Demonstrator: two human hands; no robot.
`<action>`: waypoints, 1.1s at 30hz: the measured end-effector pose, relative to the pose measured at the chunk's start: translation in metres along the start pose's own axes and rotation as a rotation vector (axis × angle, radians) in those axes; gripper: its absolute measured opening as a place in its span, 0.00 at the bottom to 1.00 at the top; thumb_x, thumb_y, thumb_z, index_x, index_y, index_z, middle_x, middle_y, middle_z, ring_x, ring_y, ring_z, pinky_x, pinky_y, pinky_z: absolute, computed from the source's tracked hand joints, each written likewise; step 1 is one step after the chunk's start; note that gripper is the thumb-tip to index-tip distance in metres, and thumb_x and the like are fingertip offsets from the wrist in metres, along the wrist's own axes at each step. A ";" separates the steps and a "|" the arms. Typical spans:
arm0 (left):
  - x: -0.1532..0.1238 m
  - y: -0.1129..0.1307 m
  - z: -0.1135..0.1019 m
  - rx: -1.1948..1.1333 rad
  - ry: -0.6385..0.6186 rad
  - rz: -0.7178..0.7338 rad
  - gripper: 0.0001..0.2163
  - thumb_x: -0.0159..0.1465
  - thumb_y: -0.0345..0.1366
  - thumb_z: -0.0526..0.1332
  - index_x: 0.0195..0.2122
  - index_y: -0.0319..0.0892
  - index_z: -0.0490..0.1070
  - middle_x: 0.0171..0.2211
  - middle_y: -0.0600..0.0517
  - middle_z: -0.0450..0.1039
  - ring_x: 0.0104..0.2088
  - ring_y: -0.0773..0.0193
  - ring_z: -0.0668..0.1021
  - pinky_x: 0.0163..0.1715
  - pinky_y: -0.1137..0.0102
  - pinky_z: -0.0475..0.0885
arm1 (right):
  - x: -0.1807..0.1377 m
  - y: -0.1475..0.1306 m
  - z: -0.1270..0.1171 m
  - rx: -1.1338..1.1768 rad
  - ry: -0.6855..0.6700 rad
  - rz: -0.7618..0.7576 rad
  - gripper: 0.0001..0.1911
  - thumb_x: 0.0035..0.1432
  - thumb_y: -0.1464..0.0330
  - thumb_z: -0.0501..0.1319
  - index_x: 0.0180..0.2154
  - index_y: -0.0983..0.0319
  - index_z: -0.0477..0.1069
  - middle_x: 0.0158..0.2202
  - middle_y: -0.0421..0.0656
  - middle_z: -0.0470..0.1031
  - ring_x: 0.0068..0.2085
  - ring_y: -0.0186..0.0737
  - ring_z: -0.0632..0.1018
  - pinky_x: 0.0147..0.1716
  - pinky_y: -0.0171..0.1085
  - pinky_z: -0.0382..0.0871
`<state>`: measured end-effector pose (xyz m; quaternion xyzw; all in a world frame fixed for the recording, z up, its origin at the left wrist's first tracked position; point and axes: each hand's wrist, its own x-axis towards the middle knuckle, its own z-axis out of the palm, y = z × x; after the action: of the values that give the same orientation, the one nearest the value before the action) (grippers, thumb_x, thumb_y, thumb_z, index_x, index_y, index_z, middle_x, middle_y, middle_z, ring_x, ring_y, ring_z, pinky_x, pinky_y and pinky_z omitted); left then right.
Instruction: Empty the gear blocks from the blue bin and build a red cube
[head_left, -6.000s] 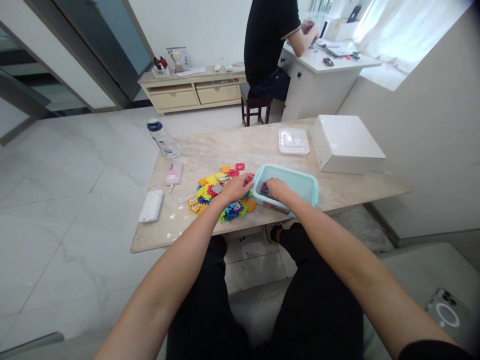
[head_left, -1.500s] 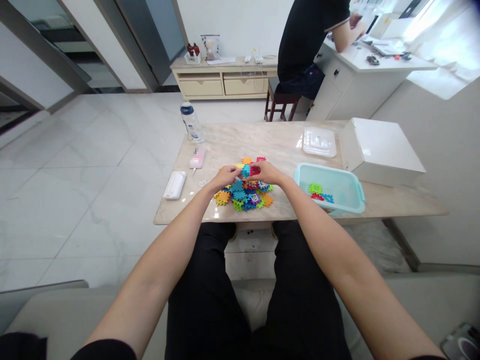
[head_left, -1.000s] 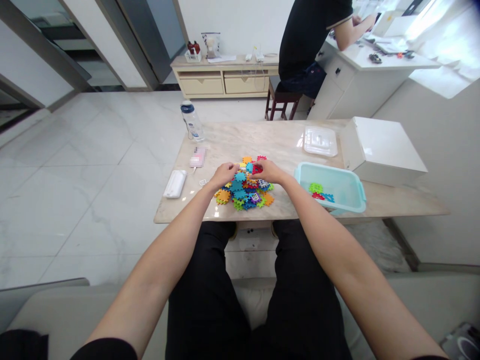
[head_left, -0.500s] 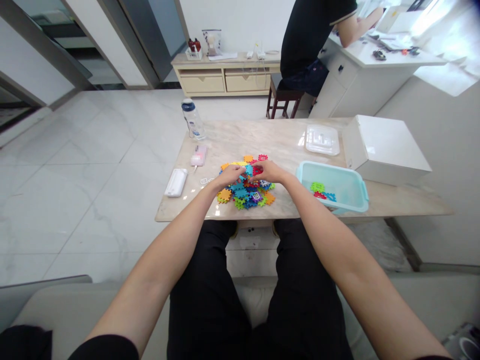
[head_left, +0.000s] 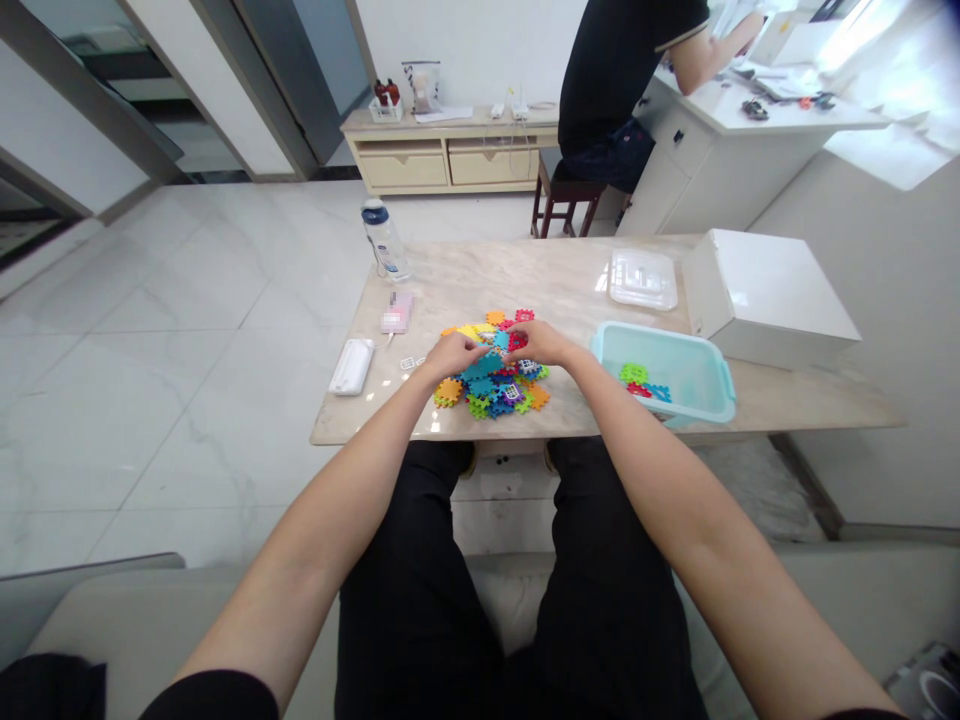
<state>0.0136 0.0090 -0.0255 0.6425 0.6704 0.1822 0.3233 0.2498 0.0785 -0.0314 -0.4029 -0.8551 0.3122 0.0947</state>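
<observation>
A heap of colourful interlocking foam-like puzzle tiles [head_left: 495, 408] lies on the marble-topped table in front of me. My left hand [head_left: 454, 355] reaches in from the left, thumb and fingers closed on the edge of a blue puzzle tile [head_left: 482, 367] above the heap. From the right comes my right hand [head_left: 541, 343], its fingers curled together at the upper part of the heap, by a red tile [head_left: 517, 341] and light blue ones. What its fingertips grip, if anything, is too small to make out. Orange tiles [head_left: 448, 392] lie at the heap's left edge.
Right of the heap stands a light blue basket [head_left: 705, 345] with a green tile [head_left: 634, 373] and others. Behind it are a clear plastic lid [head_left: 643, 280] and a white box [head_left: 780, 290]. A water bottle [head_left: 386, 243] and white pack [head_left: 352, 367] stand left. A person [head_left: 611, 90] sits beyond.
A blue tile now shows larger and flatter at my left fingertips. My left hand has shifted slightly; my right hand has hardly moved.
</observation>
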 end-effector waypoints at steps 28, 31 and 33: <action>0.000 -0.006 0.000 0.217 -0.044 -0.040 0.13 0.67 0.43 0.63 0.36 0.41 0.84 0.33 0.46 0.86 0.32 0.57 0.82 0.32 0.70 0.69 | 0.002 -0.009 -0.001 0.004 0.113 0.466 0.27 0.71 0.47 0.70 0.36 0.66 0.83 0.31 0.53 0.85 0.32 0.47 0.86 0.34 0.38 0.75; -0.005 -0.005 -0.002 0.196 -0.015 -0.053 0.12 0.68 0.42 0.62 0.37 0.41 0.83 0.35 0.45 0.86 0.34 0.57 0.84 0.33 0.70 0.70 | 0.006 -0.018 0.001 -0.010 0.055 0.487 0.23 0.71 0.51 0.71 0.42 0.67 0.84 0.32 0.54 0.86 0.33 0.49 0.86 0.35 0.39 0.76; -0.007 -0.002 -0.004 0.192 0.005 -0.066 0.12 0.69 0.41 0.62 0.37 0.41 0.83 0.36 0.45 0.87 0.35 0.56 0.84 0.35 0.70 0.71 | 0.007 -0.023 0.000 -0.025 -0.004 0.479 0.21 0.71 0.54 0.71 0.44 0.68 0.85 0.34 0.55 0.86 0.34 0.49 0.86 0.35 0.40 0.76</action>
<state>0.0089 0.0021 -0.0227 0.6474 0.7066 0.1080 0.2643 0.2311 0.0725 -0.0186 -0.5948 -0.7391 0.3161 0.0111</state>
